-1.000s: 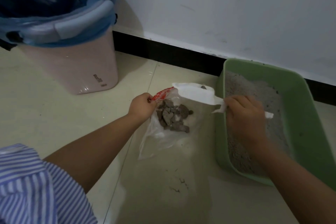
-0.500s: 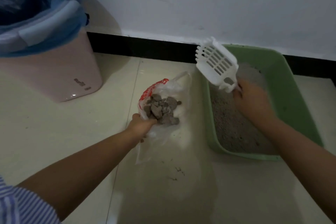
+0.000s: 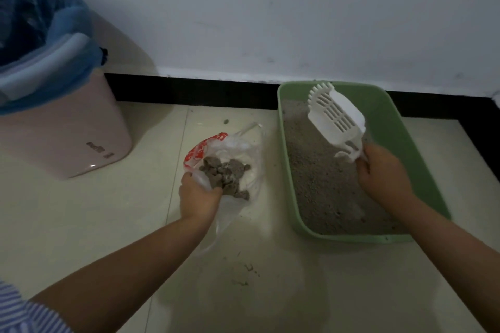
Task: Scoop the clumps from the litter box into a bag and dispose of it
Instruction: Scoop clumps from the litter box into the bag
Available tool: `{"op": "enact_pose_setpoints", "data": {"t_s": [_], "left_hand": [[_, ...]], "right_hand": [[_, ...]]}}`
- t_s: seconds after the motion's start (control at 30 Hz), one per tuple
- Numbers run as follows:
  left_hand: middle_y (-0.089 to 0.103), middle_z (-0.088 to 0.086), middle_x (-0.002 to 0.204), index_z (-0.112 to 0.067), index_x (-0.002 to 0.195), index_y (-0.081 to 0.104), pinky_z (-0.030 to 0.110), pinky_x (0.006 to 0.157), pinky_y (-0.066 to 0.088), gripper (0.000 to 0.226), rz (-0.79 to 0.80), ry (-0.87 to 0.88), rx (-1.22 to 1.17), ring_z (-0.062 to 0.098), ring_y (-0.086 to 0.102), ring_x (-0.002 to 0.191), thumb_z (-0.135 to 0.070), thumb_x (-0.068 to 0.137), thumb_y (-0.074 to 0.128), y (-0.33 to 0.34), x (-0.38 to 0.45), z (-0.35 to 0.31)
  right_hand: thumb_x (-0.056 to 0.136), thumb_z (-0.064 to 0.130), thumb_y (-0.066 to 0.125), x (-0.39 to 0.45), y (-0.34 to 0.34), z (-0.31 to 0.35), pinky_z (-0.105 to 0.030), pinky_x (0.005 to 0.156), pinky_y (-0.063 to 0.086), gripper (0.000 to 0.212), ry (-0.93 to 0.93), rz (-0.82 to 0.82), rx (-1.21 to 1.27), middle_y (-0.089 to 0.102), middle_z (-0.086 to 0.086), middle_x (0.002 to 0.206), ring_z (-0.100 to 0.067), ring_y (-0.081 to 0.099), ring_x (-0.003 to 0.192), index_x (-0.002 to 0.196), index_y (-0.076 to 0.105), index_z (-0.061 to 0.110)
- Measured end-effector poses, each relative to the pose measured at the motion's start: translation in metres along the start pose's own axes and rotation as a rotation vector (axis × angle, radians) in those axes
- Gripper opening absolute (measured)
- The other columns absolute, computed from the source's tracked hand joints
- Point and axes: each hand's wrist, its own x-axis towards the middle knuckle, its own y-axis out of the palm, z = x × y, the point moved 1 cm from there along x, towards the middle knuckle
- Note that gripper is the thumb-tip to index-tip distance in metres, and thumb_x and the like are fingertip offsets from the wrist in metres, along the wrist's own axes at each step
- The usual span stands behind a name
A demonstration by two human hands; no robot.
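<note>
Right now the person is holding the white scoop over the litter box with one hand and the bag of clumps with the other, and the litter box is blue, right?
Almost. The litter box is green, not blue, as the head view shows. The rest holds: the right hand holds the white scoop over it, and the left hand grips the bag of clumps.

Green litter box [image 3: 384, 116] against wall, grey litter inside; clear bag [image 3: 243, 170] left, open, holding clumps [image 3: 224, 173].

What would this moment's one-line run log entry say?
left hand grips bag | clumps inside | right hand holds scoop above litter box
</note>
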Motion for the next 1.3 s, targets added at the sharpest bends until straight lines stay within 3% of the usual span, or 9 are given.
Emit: {"op": "enact_pose_setpoints", "data": {"t_s": [0.17, 0.27, 0.4, 0.6, 0.77, 0.9, 1.0, 1.2, 1.3], "left_hand": [[0.043, 0.022, 0.132, -0.004, 0.14, 0.031, 0.041, 0.096, 0.045, 0.07, -0.074, 0.123, 0.087, 0.037, 0.049, 0.116, -0.005, 0.078, 0.064, -0.01, 0.0, -0.013], [0.035, 0.021, 0.132, -0.005, 0.141, 0.03, 0.037, 0.094, 0.041, 0.067, -0.064, 0.232, 0.189, 0.036, 0.047, 0.112, 0.003, 0.079, 0.055, -0.014, -0.001, -0.024], [0.036, 0.019, 0.132, -0.006, 0.138, 0.036, 0.037, 0.094, 0.041, 0.057, -0.059, 0.355, 0.309, 0.038, 0.049, 0.111, 0.005, 0.083, 0.047, -0.016, 0.005, -0.033], [0.042, 0.016, 0.127, -0.007, 0.13, 0.045, 0.036, 0.087, 0.041, 0.049, -0.047, 0.382, 0.376, 0.034, 0.05, 0.107, 0.004, 0.082, 0.05, -0.015, 0.014, -0.04], [0.054, 0.02, 0.108, -0.003, 0.108, 0.063, 0.041, 0.087, 0.038, 0.037, -0.106, 0.691, 0.56, 0.038, 0.047, 0.103, -0.015, 0.074, 0.058, -0.003, 0.02, -0.046], [0.062, 0.016, 0.089, -0.003, 0.083, 0.07, 0.041, 0.076, 0.04, 0.013, 0.028, 0.807, 0.625, 0.037, 0.053, 0.09, -0.009, 0.074, 0.063, 0.025, 0.016, -0.061], [0.062, 0.01, 0.07, -0.007, 0.066, 0.066, 0.035, 0.062, 0.044, 0.028, 0.121, 0.935, 0.67, 0.032, 0.058, 0.072, -0.024, 0.072, 0.044, 0.051, 0.013, -0.063], [0.062, 0.014, 0.076, -0.004, 0.073, 0.067, 0.036, 0.067, 0.042, 0.036, 0.268, 0.87, 0.723, 0.031, 0.058, 0.076, -0.029, 0.076, 0.041, 0.078, 0.009, -0.059], [0.064, 0.017, 0.073, -0.002, 0.072, 0.068, 0.037, 0.066, 0.045, 0.033, 0.276, 0.831, 0.733, 0.034, 0.059, 0.073, -0.025, 0.072, 0.044, 0.078, 0.011, -0.057]], "right_hand": [[0.095, 0.016, 0.043, 0.001, 0.002, -0.003, -0.028, 0.068, 0.032, 0.015, 0.303, 0.244, 0.105, 0.052, -0.021, 0.091, -0.029, 0.049, 0.082, 0.097, 0.051, 0.003], [0.095, 0.018, 0.045, -0.004, 0.023, -0.002, -0.026, 0.056, 0.032, 0.019, 0.358, 0.333, 0.221, 0.053, -0.019, 0.088, -0.024, 0.048, 0.078, 0.091, 0.055, 0.002], [0.098, 0.022, 0.04, -0.01, 0.049, -0.008, -0.027, 0.072, 0.035, 0.034, 0.474, 0.459, 0.28, 0.058, -0.024, 0.112, -0.028, 0.053, 0.09, 0.121, 0.054, 0.002], [0.094, 0.014, 0.047, -0.013, 0.048, -0.02, -0.018, 0.049, 0.028, 0.01, 0.391, 0.59, 0.063, 0.05, -0.011, 0.09, -0.019, 0.047, 0.081, 0.091, 0.052, 0.006], [0.094, 0.016, 0.049, -0.02, 0.019, -0.021, -0.025, 0.049, 0.029, 0.033, 0.339, 0.409, 0.047, 0.052, -0.003, 0.065, -0.018, 0.048, 0.062, 0.061, 0.042, 0.017], [0.094, 0.018, 0.05, -0.033, -0.002, -0.02, -0.027, 0.051, 0.029, 0.032, 0.317, 0.422, 0.02, 0.048, 0.0, 0.06, -0.014, 0.044, 0.057, 0.062, 0.042, 0.015], [0.091, 0.019, 0.052, -0.049, -0.013, -0.027, -0.02, 0.049, 0.028, 0.03, 0.352, 0.572, -0.101, 0.051, -0.007, 0.063, -0.016, 0.047, 0.06, 0.063, 0.05, 0.008], [0.088, 0.014, 0.049, -0.061, -0.046, -0.035, -0.017, 0.048, 0.031, 0.025, 0.434, 0.683, -0.181, 0.069, -0.009, 0.08, -0.015, 0.047, 0.058, 0.079, 0.064, -0.004], [0.09, 0.015, 0.044, -0.061, -0.049, -0.037, -0.018, 0.045, 0.024, 0.029, 0.443, 0.741, -0.27, 0.067, -0.021, 0.084, -0.019, 0.044, 0.066, 0.076, 0.057, -0.007]]}}
